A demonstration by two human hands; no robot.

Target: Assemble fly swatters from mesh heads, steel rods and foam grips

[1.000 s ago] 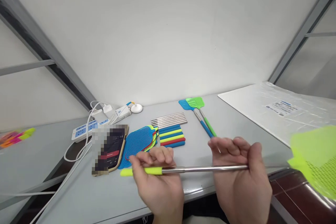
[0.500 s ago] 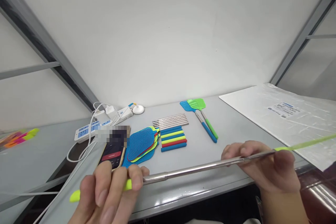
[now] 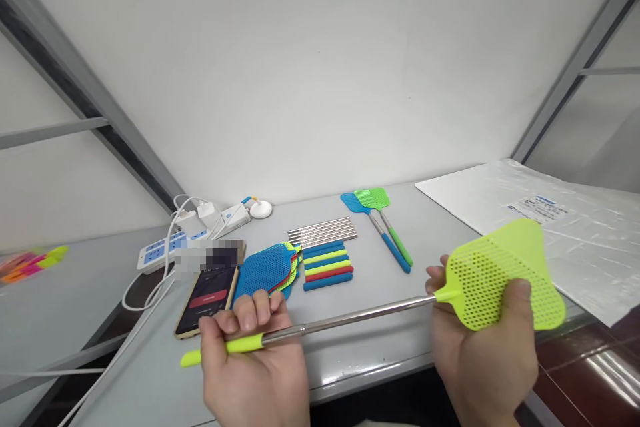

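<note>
A yellow-green fly swatter (image 3: 370,312) with an extended metal telescopic rod lies across both my hands above the table's front edge. My left hand (image 3: 255,360) is closed around its yellow grip. At the other end my right hand (image 3: 480,353) holds the perforated paddle, thumb on its face and fingers mostly hidden behind. Beyond the hands lie a stack of loose swatter heads (image 3: 265,272), blue on top, a row of coloured handle grips (image 3: 327,265) and several metal rods (image 3: 323,232). Two whole swatters, a blue one (image 3: 397,252) and a green one (image 3: 397,233), overlap farther right.
A phone (image 3: 210,297) rests left of the swatter heads. Behind it is a power strip (image 3: 160,252) with white cables, plus a round white device (image 3: 261,209). A white wrapped panel (image 3: 480,197) covers the table's right side. Colourful items (image 3: 35,263) sit far left.
The swatter's paddle has turned from edge-on to face me. My right hand has shifted from the rod onto the paddle, and my left hand has rolled palm up and moved right.
</note>
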